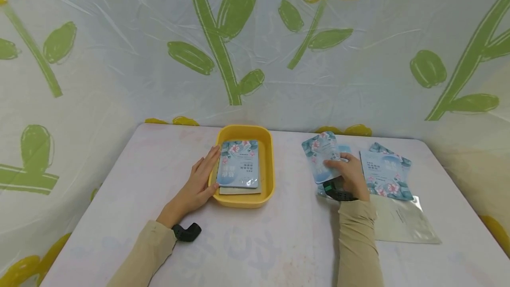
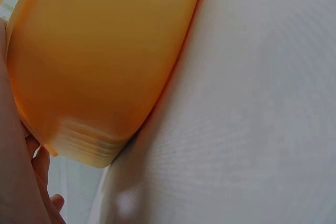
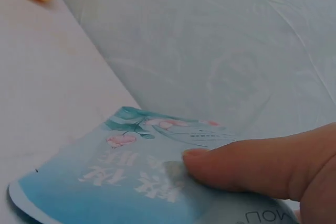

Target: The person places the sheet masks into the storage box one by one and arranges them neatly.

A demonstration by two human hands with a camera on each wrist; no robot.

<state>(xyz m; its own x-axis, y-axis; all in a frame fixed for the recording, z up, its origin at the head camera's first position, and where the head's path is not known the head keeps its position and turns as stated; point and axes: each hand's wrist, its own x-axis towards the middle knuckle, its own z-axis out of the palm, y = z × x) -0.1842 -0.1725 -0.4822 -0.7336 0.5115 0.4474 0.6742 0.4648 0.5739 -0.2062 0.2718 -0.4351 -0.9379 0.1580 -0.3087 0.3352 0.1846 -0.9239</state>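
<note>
My left hand [image 1: 198, 186] rests against the left rim of a yellow plastic tray [image 1: 268, 169], its fingers spread along the edge. A blue floral sheet mask packet [image 1: 240, 163] lies in the tray on top of a silvery one. The tray's outer wall [image 2: 105, 51] fills much of the left wrist view. To the right, my right hand [image 1: 353, 175] pinches another blue sheet mask packet [image 1: 318, 156], thumb across its printed face. In the right wrist view, the thumb [image 3: 236, 166] presses on that packet [image 3: 115, 182]. Part of another blue packet [image 1: 345, 149] shows behind the hand.
Right of my right hand, blue floral packets [image 1: 384, 174] overlap on the table. A silvery packet [image 1: 402, 223] lies in front of them. The white table [image 1: 279, 251] meets a flower-printed sheet [image 1: 271, 79] at its back edge.
</note>
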